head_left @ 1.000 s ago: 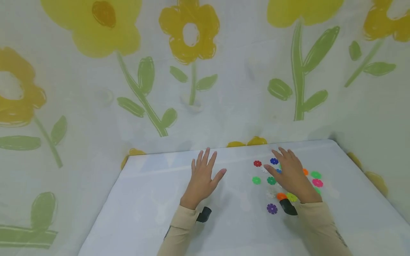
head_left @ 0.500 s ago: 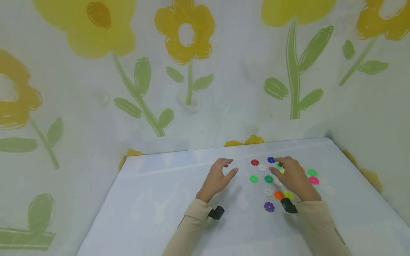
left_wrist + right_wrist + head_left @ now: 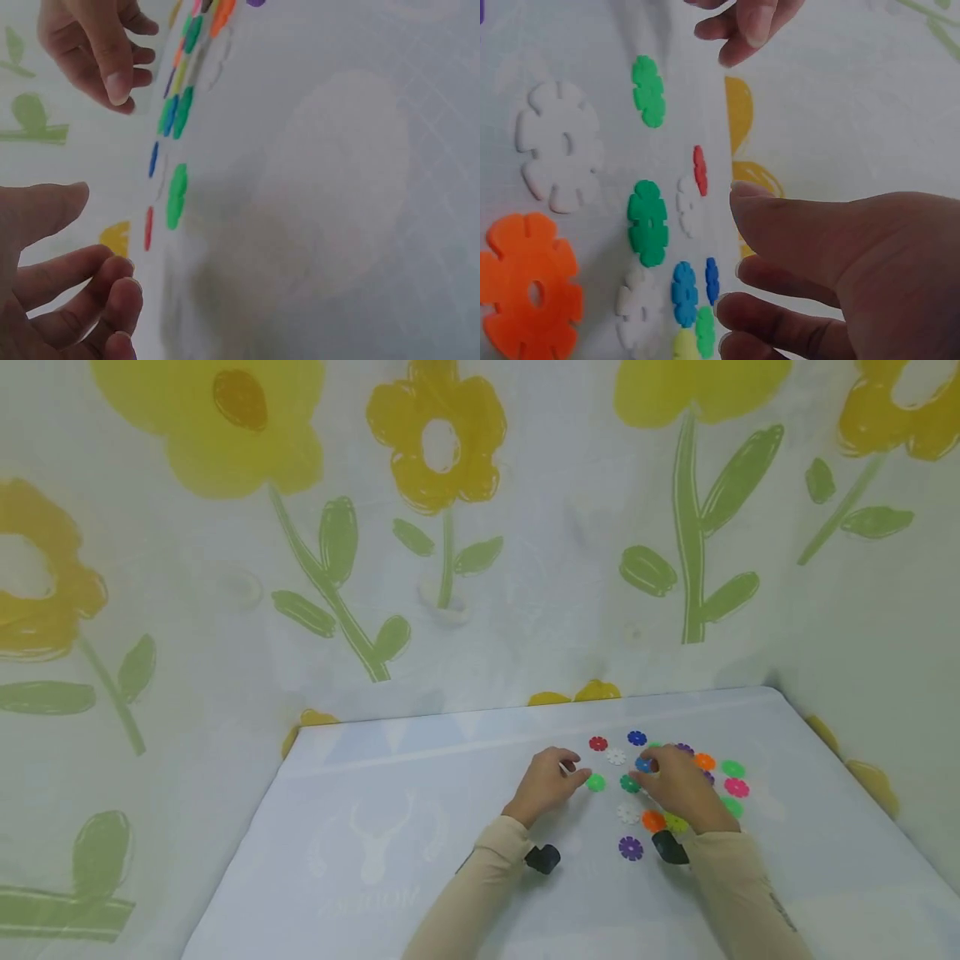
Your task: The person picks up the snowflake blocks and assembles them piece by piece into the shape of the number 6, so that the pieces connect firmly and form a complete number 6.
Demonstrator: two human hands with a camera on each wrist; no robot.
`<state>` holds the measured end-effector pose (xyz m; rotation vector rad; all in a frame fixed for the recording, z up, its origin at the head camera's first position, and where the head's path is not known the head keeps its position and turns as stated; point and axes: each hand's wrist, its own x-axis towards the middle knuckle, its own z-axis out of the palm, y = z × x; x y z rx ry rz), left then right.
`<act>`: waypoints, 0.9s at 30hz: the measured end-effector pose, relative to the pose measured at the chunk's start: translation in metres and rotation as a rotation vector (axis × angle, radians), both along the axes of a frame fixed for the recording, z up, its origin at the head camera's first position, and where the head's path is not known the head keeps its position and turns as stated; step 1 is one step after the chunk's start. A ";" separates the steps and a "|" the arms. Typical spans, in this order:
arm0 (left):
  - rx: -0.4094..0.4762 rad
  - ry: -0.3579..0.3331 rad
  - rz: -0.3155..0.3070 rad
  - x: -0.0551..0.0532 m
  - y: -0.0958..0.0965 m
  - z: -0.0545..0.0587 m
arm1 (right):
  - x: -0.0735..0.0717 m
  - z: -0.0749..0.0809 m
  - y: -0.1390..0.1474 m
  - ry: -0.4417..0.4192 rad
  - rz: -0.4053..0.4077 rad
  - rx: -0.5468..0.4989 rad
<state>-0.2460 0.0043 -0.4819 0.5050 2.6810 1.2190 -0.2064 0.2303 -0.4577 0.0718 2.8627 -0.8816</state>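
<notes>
My left hand [image 3: 546,785] hovers over the table just left of a light green snowflake disc [image 3: 596,782], thumb apart from loosely bent fingers, holding nothing. My right hand [image 3: 681,785] is above the disc group, near a dark green snowflake disc [image 3: 629,783] and a light blue one [image 3: 684,294]. In the right wrist view its thumb and bent fingers have nothing between them. Around the hands lie several flat, notched snowflake discs, among them a red disc [image 3: 597,743], a white disc [image 3: 561,146], an orange disc [image 3: 532,289] and a purple disc [image 3: 631,848]. The right hand hides some discs.
The white table [image 3: 337,827] carries faint printed patterns. Behind it hangs a pale cloth wall [image 3: 540,568] with large yellow flowers. A pink disc [image 3: 737,787] lies right of the right hand. Black wrist devices [image 3: 543,859] sit under both cuffs.
My left hand has moved right and nearer the discs, its spread fingers now bent. My right hand has moved slightly toward me, its fingers bending. The discs lie as before.
</notes>
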 end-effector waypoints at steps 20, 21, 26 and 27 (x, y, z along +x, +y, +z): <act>-0.240 0.042 0.047 0.008 0.030 -0.004 | -0.005 -0.017 -0.006 -0.034 0.007 0.037; -0.244 0.044 0.046 0.008 0.030 -0.003 | -0.006 -0.018 -0.006 -0.030 0.006 0.039; -0.260 0.029 0.051 0.009 0.031 -0.001 | -0.007 -0.019 -0.008 -0.038 -0.009 0.037; -0.263 0.022 0.054 0.009 0.030 0.000 | -0.007 -0.019 -0.009 -0.042 -0.011 0.033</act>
